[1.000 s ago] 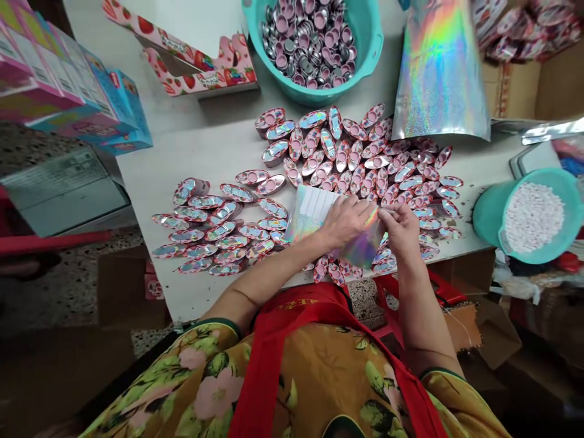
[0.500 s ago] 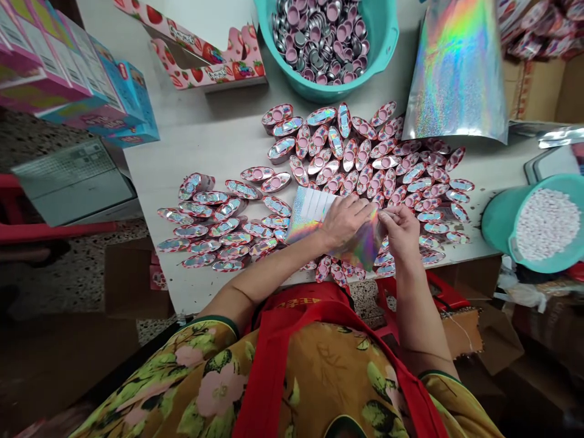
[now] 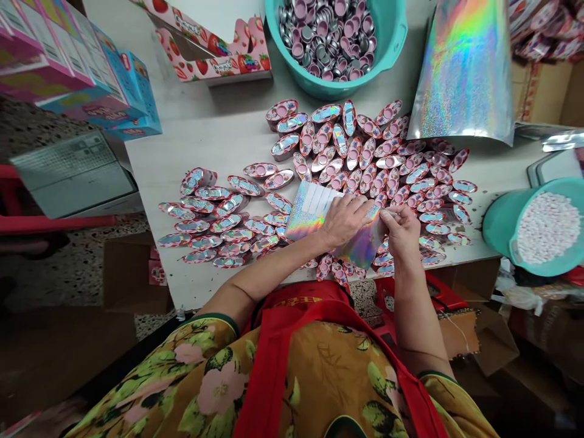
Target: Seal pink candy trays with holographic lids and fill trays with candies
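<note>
While my left hand (image 3: 345,220) rests, fingers a bit apart, on the shiny sheet (image 3: 306,213) mid-frame, my right hand's (image 3: 402,230) closed pinch on its edge should be gentle.

Both hands (image 3: 347,220) on a holographic sheet (image 3: 362,250) among oval packets (image 3: 354,153)

Strawberry-print carton (image 3: 235,66), left of teal basin (image 3: 328,91); basin holding small pink-and-metal rounds (image 3: 326,39). Pink-and-blue boxes (image 3: 75,73), at left, near grey box (image 3: 73,173). Teal bucket (image 3: 499,228), at right, holding white pieces (image 3: 550,228), too small to identify.
</note>
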Motion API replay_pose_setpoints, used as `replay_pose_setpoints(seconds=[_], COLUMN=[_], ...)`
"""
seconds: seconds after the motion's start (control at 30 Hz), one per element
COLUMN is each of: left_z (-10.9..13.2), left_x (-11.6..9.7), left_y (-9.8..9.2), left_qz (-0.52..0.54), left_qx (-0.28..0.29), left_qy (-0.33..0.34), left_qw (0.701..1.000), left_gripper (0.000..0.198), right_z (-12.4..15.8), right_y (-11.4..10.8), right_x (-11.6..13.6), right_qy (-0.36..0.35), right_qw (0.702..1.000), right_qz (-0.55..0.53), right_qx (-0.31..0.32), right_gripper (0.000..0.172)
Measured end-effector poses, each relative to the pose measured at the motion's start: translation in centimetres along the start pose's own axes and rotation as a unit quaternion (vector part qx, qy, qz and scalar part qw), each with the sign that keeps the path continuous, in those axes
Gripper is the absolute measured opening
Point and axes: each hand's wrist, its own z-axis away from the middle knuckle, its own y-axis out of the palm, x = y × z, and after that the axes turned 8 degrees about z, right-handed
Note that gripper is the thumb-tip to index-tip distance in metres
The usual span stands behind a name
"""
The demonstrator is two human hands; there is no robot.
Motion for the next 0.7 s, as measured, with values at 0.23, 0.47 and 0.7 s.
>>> replay_pose_setpoints(seconds=[0.23, 0.47, 0.7], left_z=[0.4, -0.8, 2.2], left_x=[0.4, 0.2, 0.3], left_y=[0.3, 1.6, -0.2], left_qz=[0.013, 0.072, 0.388], left_qx=[-0.030, -0.091, -0.175], left_qy=[-0.010, 0.014, 0.006], left_qw=[0.999, 0.993, 0.905], left_gripper=[0.041, 0.027, 0.013], right_z=[0.6, 0.2, -2.3], right_y=[0.4, 0.8, -0.6], right_x=[-0.7, -1.1, -3.7], right_qy=[0.010, 0.013, -0.026], right_qw=[0.999, 0.983, 0.984], right_qz=[-0.051, -0.148, -0.007], right_qx=[-0.011, -0.110, -0.174], right_gripper=[0.040, 0.036, 0.037])
